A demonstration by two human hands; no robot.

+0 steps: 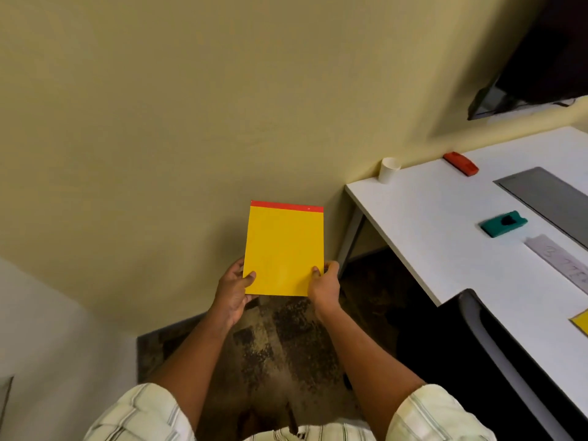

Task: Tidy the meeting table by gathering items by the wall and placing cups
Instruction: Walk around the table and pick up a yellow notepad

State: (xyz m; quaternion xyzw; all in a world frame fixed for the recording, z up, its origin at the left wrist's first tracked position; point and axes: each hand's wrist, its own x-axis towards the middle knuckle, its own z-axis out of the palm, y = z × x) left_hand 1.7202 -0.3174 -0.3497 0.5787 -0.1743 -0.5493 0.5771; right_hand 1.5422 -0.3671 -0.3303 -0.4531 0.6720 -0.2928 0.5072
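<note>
A yellow notepad [283, 249] with a red top strip is held up in front of me, off the table and to its left. My left hand [234, 289] pinches its lower left corner and my right hand [325, 288] pinches its lower right corner, thumbs on the front. A white paper cup [388, 170] stands upright at the white table's [445, 224] far corner by the wall. A red eraser [460, 163] lies near the wall farther right.
A teal eraser [503, 224] lies mid-table beside a grey inset panel [547, 198]. A pale label strip [560, 262] and a yellow sheet corner [580, 323] lie nearer. A black chair [471, 361] sits at the table's near edge. A dark screen [541, 58] hangs on the wall.
</note>
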